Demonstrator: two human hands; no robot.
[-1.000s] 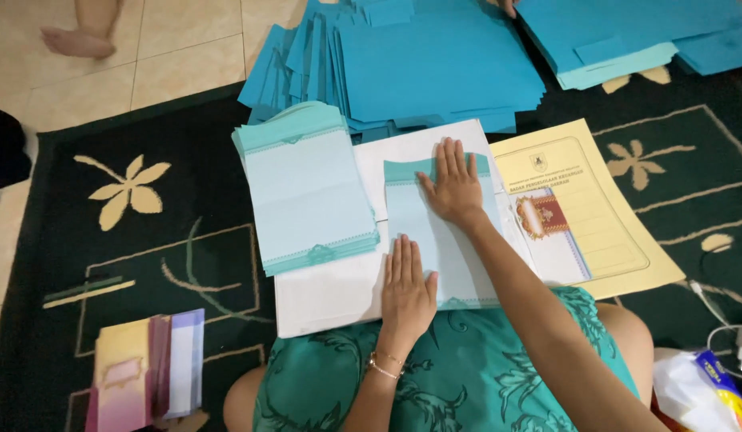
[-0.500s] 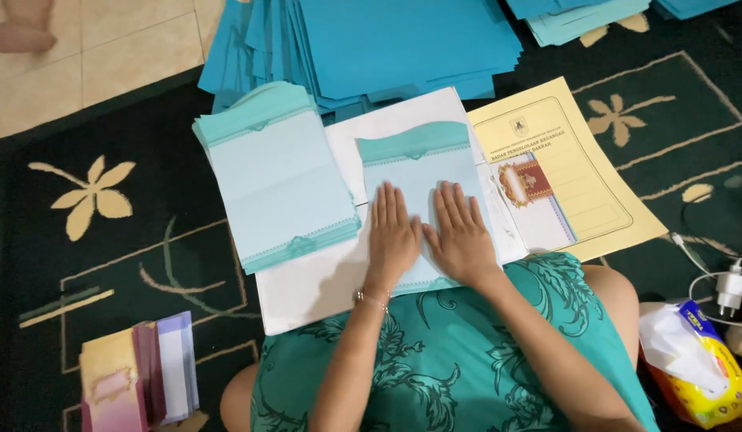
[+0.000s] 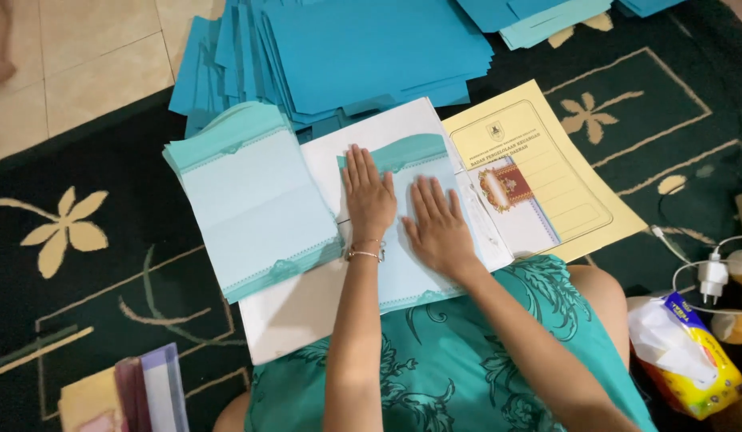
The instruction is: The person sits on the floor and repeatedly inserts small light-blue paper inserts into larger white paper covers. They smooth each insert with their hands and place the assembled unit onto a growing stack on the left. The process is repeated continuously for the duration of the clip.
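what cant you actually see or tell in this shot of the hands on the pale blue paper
Head view only:
- Middle of the pale blue sheet with teal borders: covered by the left hand and right hand.
- White board under it: near edge hidden by the green patterned clothing.
- Dark blue folder pile: cut off by the top edge.
- Yellow printed form: print too small.
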